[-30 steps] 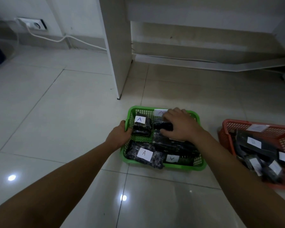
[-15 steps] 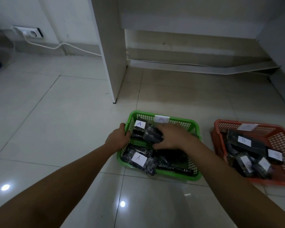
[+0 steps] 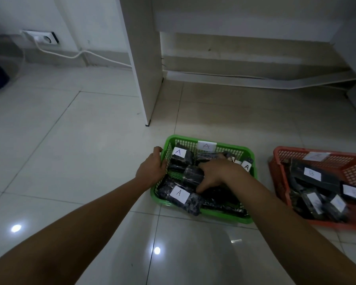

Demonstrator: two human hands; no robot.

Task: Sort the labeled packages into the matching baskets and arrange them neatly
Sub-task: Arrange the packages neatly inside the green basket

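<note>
Left hand [image 3: 152, 168] grips green plastic mesh basket [image 3: 224, 216] rim; right hand [image 3: 216, 174] grasps dark wrapped package [image 3: 192, 175] inside it.

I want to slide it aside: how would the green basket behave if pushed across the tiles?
The green basket would likely slide easily, since the tiled floor looks glossy. Its thin mesh walls may flex. The left hand gripping its rim suggests it shifts otherwise.

The floor [image 3: 74, 153] tiles are showing glossy, mirroring ceiling lights. The green basket [image 3: 253, 161] and red basket [image 3: 275, 173] are looking like perforated plastic. The packages [image 3: 191, 174] are gleaming in shiny dark film, carrying matt white paper labels [image 3: 179, 193].
</note>
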